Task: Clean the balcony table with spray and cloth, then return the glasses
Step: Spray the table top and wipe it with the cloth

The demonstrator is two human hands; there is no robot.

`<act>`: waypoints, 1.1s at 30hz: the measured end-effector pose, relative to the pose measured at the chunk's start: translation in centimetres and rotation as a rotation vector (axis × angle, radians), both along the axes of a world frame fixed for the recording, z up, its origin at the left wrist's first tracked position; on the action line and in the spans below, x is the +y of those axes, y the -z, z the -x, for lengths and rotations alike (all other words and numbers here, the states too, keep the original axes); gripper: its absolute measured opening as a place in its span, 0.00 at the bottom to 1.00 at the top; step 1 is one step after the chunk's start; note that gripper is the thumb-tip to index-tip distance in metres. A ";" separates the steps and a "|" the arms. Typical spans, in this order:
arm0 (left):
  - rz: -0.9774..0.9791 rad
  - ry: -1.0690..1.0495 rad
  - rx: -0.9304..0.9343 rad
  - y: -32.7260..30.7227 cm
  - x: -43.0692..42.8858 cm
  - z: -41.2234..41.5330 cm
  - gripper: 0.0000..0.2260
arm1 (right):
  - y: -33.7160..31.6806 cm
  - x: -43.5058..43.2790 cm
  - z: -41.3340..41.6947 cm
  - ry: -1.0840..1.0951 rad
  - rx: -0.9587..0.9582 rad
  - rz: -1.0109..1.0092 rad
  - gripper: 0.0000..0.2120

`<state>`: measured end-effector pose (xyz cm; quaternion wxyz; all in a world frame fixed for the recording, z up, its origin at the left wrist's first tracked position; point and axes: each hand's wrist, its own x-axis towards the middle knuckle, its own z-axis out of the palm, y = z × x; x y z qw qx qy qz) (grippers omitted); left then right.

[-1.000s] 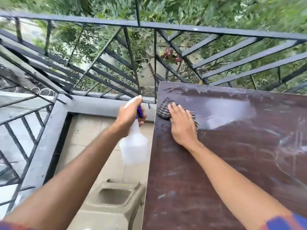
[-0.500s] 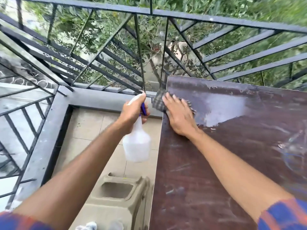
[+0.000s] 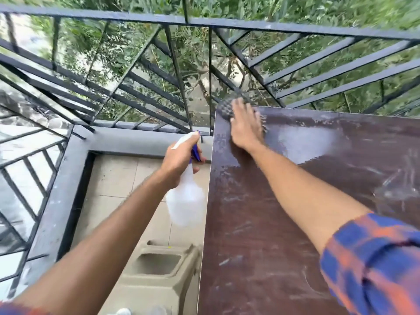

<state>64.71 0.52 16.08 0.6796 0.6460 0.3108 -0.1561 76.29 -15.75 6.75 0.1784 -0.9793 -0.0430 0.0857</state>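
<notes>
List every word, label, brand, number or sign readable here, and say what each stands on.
None can be read in this view.
The translucent white plastic spray bottle with blue trigger, held in the left hand: no label shows.
The dark brown wooden table top: only pale smears.
The dark checked cloth under the right hand: a woven pattern, no print.

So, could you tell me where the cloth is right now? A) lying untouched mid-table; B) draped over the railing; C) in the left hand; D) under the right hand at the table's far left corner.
D: the right hand presses the cloth onto the far left corner of the table.
</notes>
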 end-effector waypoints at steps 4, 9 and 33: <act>-0.044 0.022 0.001 0.0 -1.6 -0.3 0.13 | 0.8 -0.7 7.2 -0.356 -0.050 0.020 0.28; -0.036 0.065 0.027 -0.6 -3.9 -1.0 0.16 | 0.9 -14.2 7.0 -0.115 -0.085 0.019 0.27; -0.082 0.154 -0.007 -1.3 -23.6 -3.4 0.16 | 0.0 -40.0 -0.7 0.599 -0.002 0.058 0.27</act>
